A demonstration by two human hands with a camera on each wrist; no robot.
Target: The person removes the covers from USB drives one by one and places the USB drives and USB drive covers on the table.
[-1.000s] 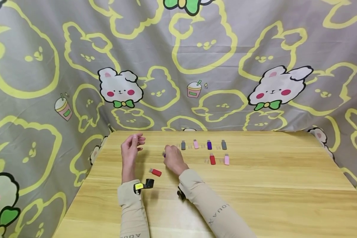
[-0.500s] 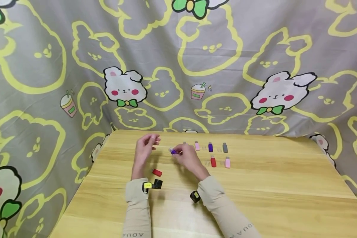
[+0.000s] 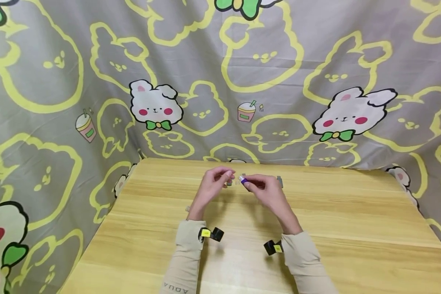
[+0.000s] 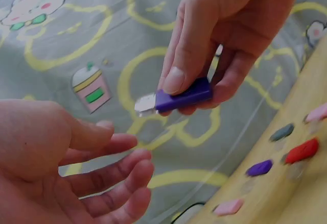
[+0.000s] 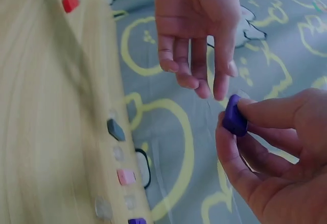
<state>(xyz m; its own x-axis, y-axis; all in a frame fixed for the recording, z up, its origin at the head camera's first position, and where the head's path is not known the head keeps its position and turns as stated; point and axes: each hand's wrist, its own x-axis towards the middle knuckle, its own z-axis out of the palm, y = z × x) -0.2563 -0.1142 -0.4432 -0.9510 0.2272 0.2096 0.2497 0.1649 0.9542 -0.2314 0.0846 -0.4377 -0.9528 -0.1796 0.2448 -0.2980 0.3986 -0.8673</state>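
A purple USB flash drive [image 4: 184,96] is pinched between the thumb and fingers of my right hand [image 3: 272,194], held up above the table. Its pale, see-through plug end [image 4: 145,103] points toward my left hand [image 3: 209,188]. That left hand holds nothing; in the left wrist view its fingers are spread and slightly bent, a short gap from the drive. Seen from the right wrist, the left hand's fingertips hang just beyond the purple drive. In the head view my hands and forearms cover most of the drives on the table.
On the wooden table [image 3: 353,212] lie several more flash drives, among them a red one [image 4: 302,151], a dark grey one [image 5: 116,129] and a pink one [image 5: 126,176]. Clear caps [image 5: 102,208] lie beside them. A patterned curtain [image 3: 279,122] hangs behind the table.
My right hand has lifted the purple flash drive off the table and carried it rightward. The left hand has moved right too, nearing it.
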